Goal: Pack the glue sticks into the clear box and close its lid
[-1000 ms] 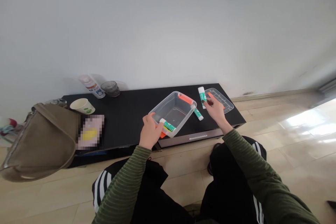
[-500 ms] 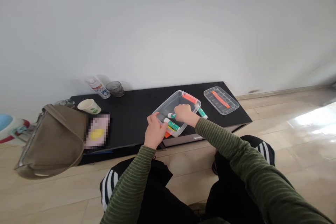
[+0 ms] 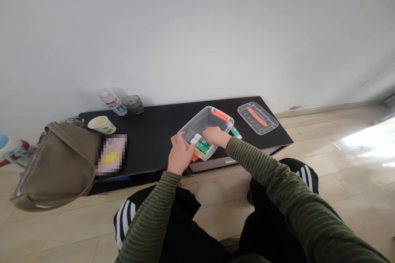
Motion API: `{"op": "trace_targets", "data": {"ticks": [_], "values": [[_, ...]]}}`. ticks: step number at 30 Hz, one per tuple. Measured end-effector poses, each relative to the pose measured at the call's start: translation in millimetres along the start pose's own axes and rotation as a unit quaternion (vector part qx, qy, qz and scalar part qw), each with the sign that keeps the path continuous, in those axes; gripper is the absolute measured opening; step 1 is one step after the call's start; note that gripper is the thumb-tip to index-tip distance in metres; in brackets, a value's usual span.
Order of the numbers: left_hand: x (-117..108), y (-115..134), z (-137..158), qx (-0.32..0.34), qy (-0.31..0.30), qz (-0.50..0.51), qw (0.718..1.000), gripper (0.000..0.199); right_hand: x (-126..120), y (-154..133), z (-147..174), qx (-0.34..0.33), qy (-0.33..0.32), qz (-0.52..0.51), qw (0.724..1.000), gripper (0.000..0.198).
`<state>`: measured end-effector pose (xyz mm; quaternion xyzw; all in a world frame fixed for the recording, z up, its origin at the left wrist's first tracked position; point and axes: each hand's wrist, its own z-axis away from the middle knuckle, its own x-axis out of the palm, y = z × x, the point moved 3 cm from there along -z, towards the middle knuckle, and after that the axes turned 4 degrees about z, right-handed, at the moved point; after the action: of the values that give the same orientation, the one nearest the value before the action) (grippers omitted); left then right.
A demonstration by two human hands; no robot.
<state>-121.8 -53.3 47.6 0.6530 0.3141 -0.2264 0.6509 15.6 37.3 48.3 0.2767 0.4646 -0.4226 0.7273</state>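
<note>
A clear plastic box (image 3: 202,120) with orange latches stands open on the black cabinet top. My left hand (image 3: 180,152) grips its near left wall, thumb and fingers at the rim. Inside the box, my right hand (image 3: 215,135) is closed around a green-and-white glue stick (image 3: 201,139), its fingers partly hidden by the hand itself. A second glue stick (image 3: 197,145) lies just nearer me in the box, parallel to the held one. Outside, by the right wall, lies another glue stick (image 3: 236,132).
The clear lid (image 3: 257,118) with an orange handle lies at the right. Leftward are a paper cup (image 3: 101,125), a dark glass (image 3: 133,104), a spray can (image 3: 111,102), a blurred pink item (image 3: 111,156) and a brown bag (image 3: 61,164). A wall (image 3: 197,41) rises behind.
My right hand has lowered the glue stick toward the box's near end, beside the other one. The left hand keeps its grip on the box, and the view has shifted slightly.
</note>
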Motion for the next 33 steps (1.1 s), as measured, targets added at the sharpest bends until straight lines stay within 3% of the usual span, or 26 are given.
{"op": "trace_targets", "data": {"ticks": [2,4,7,9,10,11,14,17,20,25,28,31,33], "values": [[0.6,-1.4,-0.4,-0.001,-0.002,0.003,1.0,0.05,-7.5,2.7,11.1,-0.002,0.077,-0.028,0.997,0.025],[1.1,-2.3,-0.7,-0.001,-0.002,0.006,1.0,0.05,-15.7,14.3,27.9,0.007,0.228,-0.089,0.969,0.031],[1.7,-2.4,-1.0,0.0,-0.003,0.01,1.0,0.049,-13.0,54.1,56.2,0.088,0.426,-0.195,0.879,0.039],[2.0,-1.9,-1.2,-0.002,-0.005,0.009,1.0,0.05,1.7,88.9,69.5,0.173,0.486,-0.257,0.817,0.041],[2.1,-1.7,-1.4,-0.004,-0.006,0.007,1.0,0.05,11.8,105.1,73.0,0.21,0.489,-0.279,0.799,0.041],[2.1,-1.4,-1.5,-0.007,-0.006,0.007,1.0,0.05,23.0,119.1,74.0,0.237,0.471,-0.293,0.798,0.039],[2.0,-0.6,-1.9,-0.017,-0.007,0.01,1.0,0.05,58.8,143.4,67.0,0.266,0.339,-0.288,0.855,0.028],[1.6,-0.1,-2.2,-0.017,-0.003,0.013,1.0,0.049,86.5,146.3,57.6,0.266,0.24,-0.241,0.902,0.025],[1.7,-0.2,-2.9,-0.009,-0.001,0.013,1.0,0.049,98.7,143.0,50.9,0.273,0.209,-0.208,0.916,0.026],[2.8,-0.1,-5.2,-0.004,0.001,0.017,1.0,0.047,96.9,147.2,50.3,0.27,0.181,-0.178,0.929,0.025],[3.9,1.0,-7.1,0.0,0.001,0.018,1.0,0.046,85.9,157.8,59.7,0.28,0.213,-0.219,0.91,0.024],[5.0,2.1,-9.0,0.007,-0.002,0.018,1.0,0.047,60.1,165.1,75.9,0.277,0.331,-0.284,0.856,0.028],[5.6,2.3,-10.6,0.01,-0.007,0.019,1.0,0.048,35.0,161.0,88.1,0.242,0.423,-0.301,0.82,0.032]]}}
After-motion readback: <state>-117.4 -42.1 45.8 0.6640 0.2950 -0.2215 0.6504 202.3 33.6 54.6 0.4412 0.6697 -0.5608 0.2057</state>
